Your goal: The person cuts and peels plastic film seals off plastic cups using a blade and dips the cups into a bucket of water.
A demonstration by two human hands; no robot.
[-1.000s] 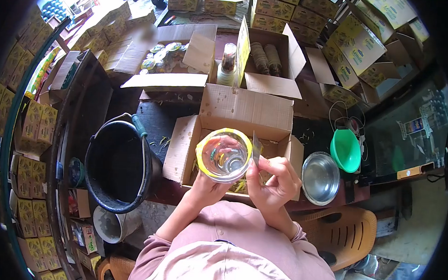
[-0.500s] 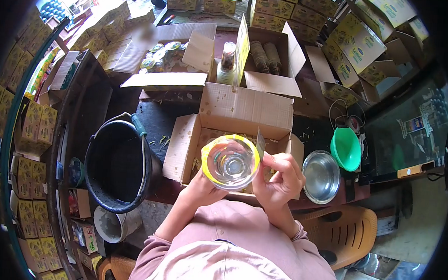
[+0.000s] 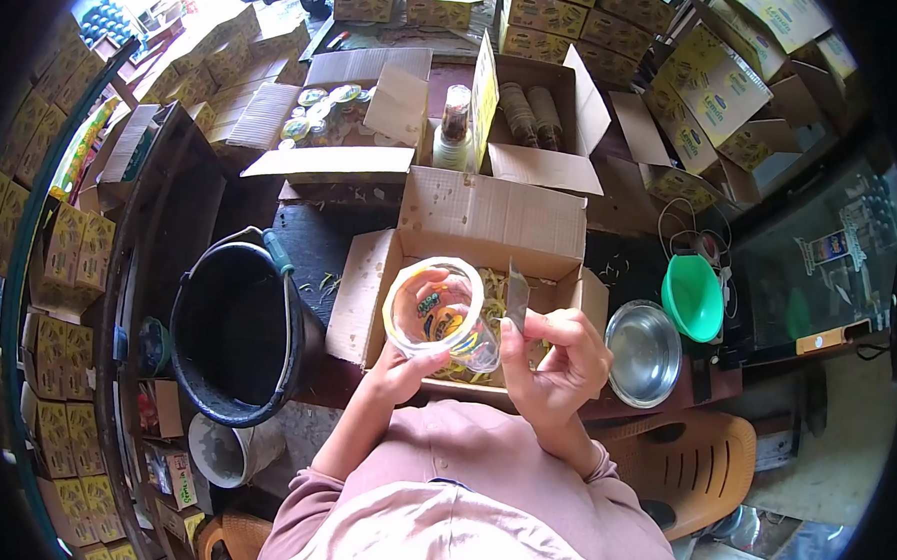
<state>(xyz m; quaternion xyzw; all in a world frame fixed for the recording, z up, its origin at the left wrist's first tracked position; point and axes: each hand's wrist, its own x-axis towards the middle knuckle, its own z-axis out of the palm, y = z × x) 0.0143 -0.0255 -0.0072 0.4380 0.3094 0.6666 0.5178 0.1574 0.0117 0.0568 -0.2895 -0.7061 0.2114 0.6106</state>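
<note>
My left hand grips a clear plastic cup, tilted so that its open mouth faces up and left. Printed colours show through the cup's wall. In my right hand a thin, flat metal blade is pinched between thumb and fingers, pointing upward. The blade is just right of the cup, and a small gap shows between them. Below both hands stands an open cardboard box with thin yellowish strips inside.
A black bucket stands at left. To the right are a metal bowl and a green bowl. Behind, one open box holds lidded cups and another holds stacked cups. A plastic chair is at lower right.
My left hand has tipped and turned the cup, shifting it slightly left, away from the blade. The yellow band around its rim no longer shows. My right hand has barely moved.
</note>
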